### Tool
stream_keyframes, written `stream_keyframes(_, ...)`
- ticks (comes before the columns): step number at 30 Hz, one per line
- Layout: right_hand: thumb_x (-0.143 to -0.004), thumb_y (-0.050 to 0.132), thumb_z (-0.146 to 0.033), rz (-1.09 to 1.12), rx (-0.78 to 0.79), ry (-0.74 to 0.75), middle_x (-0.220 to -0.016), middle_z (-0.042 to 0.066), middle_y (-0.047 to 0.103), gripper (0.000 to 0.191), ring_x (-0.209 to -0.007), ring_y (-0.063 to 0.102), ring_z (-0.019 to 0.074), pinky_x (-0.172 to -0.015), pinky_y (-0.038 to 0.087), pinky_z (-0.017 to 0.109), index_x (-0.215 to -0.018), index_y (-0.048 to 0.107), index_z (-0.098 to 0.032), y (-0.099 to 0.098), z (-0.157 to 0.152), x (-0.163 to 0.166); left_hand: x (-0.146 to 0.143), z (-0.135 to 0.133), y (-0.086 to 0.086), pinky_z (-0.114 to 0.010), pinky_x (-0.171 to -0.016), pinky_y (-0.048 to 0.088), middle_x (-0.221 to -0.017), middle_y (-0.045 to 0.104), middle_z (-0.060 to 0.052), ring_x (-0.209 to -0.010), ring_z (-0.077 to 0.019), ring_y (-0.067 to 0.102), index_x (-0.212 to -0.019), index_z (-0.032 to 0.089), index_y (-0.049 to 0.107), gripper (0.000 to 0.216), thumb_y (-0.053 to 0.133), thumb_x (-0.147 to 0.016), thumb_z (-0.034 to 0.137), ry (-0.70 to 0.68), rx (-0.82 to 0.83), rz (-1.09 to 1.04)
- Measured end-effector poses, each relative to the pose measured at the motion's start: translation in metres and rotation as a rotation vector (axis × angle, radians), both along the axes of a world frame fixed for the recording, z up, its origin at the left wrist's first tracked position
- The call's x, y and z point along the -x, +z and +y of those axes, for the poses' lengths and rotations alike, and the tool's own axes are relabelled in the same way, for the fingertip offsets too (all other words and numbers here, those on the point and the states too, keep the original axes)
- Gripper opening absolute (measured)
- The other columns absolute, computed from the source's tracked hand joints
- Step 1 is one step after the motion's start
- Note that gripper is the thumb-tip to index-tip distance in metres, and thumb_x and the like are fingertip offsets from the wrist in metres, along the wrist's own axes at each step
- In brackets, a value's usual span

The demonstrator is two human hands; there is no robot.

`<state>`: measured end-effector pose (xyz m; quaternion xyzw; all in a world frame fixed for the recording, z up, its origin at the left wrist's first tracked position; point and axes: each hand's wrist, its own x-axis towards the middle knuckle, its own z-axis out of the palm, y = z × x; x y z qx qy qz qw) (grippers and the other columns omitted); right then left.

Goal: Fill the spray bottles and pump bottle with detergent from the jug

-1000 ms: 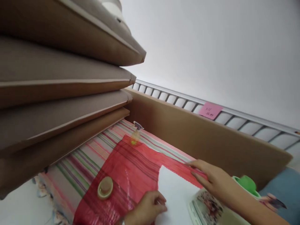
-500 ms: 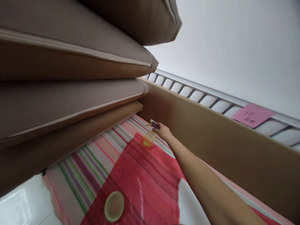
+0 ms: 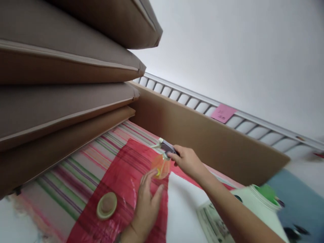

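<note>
My right hand [image 3: 186, 160] is closed round the dark grey handle of a small clear bottle [image 3: 162, 165], which has a white spout at the top and something yellow near its base. The bottle is tilted over a red see-through sheet [image 3: 118, 179]. Just below it, my left hand [image 3: 146, 199] is open, fingers stretched towards the yellow part. Whether its fingertips touch the bottle I cannot tell. A round greenish lid-like disc [image 3: 106, 206] lies on the red sheet, left of my left hand.
Thick brown cushions [image 3: 63, 98] are stacked on the left. A tan board [image 3: 202, 135] stands behind the striped cloth [image 3: 83, 168]. A pink note [image 3: 223, 113] is on the slatted rail. A white tub [image 3: 258, 209] with something green stands at right, beside a white sheet [image 3: 182, 199].
My left hand has come into view below the bottle. My right hand has drawn the bottle nearer. The view has swung right, bringing in the white tub.
</note>
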<state>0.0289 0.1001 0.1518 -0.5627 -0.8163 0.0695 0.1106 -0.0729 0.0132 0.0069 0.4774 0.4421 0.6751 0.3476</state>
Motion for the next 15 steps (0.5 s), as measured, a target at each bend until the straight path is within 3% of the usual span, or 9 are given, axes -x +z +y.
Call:
stream_keyframes(2, -0.083, 0.049, -0.033, 0.021, 0.019, 0.002, -0.070, -0.001, 0.065, 0.015, -0.065, 0.061, 0.0147, -0.058, 0.039, 0.023, -0.078, 0.059, -0.023, -0.004, -0.041, -0.013, -0.001, -0.003, 0.001, -0.043, -0.104, 0.029, -0.128, 0.052, -0.011, -0.122, -0.0251, 0.042, -0.122, 0.020, 0.050, 0.046, 0.057, -0.078, 0.028, -0.066, -0.013, 0.015)
stream_keyframes(4, -0.081, 0.052, -0.030, 0.042, 0.032, -0.009, -0.072, -0.001, 0.066, 0.011, -0.068, 0.061, 0.0158, -0.059, 0.039, 0.024, -0.080, 0.060, -0.024, -0.010, -0.079, -0.020, -0.007, -0.008, -0.002, -0.043, -0.102, 0.033, -0.125, 0.055, -0.011, -0.119, -0.0264, 0.046, -0.120, 0.020, 0.053, 0.046, 0.060, -0.076, 0.031, -0.243, 0.020, 0.038)
stream_keyframes(6, -0.079, 0.055, -0.027, 0.080, 0.028, -0.045, -0.079, 0.001, 0.068, 0.008, -0.074, 0.062, 0.0180, -0.064, 0.041, 0.026, -0.081, 0.061, -0.024, -0.018, -0.111, -0.025, -0.015, -0.013, -0.005, -0.042, -0.096, 0.040, -0.111, 0.064, -0.010, -0.109, -0.0274, 0.054, -0.107, 0.020, 0.061, 0.035, 0.061, -0.075, 0.033, -0.430, 0.067, 0.039)
stream_keyframes(8, -0.078, 0.055, -0.020, 0.279, 0.051, -0.052, -0.086, 0.000, 0.068, 0.015, -0.080, 0.061, 0.0169, -0.071, 0.043, 0.026, -0.090, 0.061, -0.025, -0.027, -0.134, -0.034, -0.022, -0.018, -0.008, -0.041, -0.093, 0.043, -0.099, 0.068, -0.009, -0.102, -0.0287, 0.058, -0.092, 0.019, 0.067, 0.027, 0.064, -0.071, 0.036, -0.522, 0.105, -0.001)
stream_keyframes(10, -0.076, 0.058, -0.017, 0.589, 0.058, -0.068, -0.099, -0.001, 0.066, 0.033, -0.091, 0.060, 0.0152, -0.081, 0.043, 0.027, -0.107, 0.056, -0.027, -0.041, -0.150, -0.048, -0.026, -0.021, -0.009, -0.042, -0.093, 0.044, -0.099, 0.069, -0.008, -0.102, -0.0300, 0.059, -0.089, 0.019, 0.068, 0.031, 0.068, -0.066, 0.039, -0.581, 0.155, -0.088)
stream_keyframes(12, -0.067, 0.070, -0.021, 0.813, 0.059, -0.120, -0.116, 0.001, 0.060, 0.064, -0.106, 0.054, 0.0168, -0.093, 0.040, 0.030, -0.124, 0.044, -0.028, -0.064, -0.161, -0.064, -0.029, -0.022, -0.007, -0.040, -0.091, 0.046, -0.100, 0.070, -0.007, -0.103, -0.0307, 0.059, -0.088, 0.019, 0.068, 0.036, 0.072, -0.061, 0.042, -0.628, 0.252, -0.187)
stream_keyframes(14, -0.050, 0.082, -0.023, 0.832, 0.148, -0.177, -0.129, 0.004, 0.050, 0.098, -0.118, 0.047, 0.0230, -0.098, 0.037, 0.036, -0.134, 0.031, -0.029, -0.094, -0.167, -0.076, -0.031, -0.023, -0.003, -0.039, -0.088, 0.049, -0.097, 0.071, -0.007, -0.102, -0.0321, 0.059, -0.086, 0.019, 0.068, 0.040, 0.077, -0.054, 0.042, -0.623, 0.347, -0.282)
stream_keyframes(15, -0.048, 0.082, -0.021, 0.777, 0.188, -0.191, -0.132, 0.007, 0.048, 0.103, -0.119, 0.045, 0.0266, -0.100, 0.035, 0.040, -0.136, 0.029, -0.027, -0.108, -0.169, -0.079, -0.032, -0.024, -0.001, -0.040, -0.088, 0.049, -0.095, 0.072, -0.006, -0.103, -0.0325, 0.059, -0.085, 0.020, 0.069, 0.041, 0.079, -0.051, 0.041, -0.618, 0.381, -0.324)
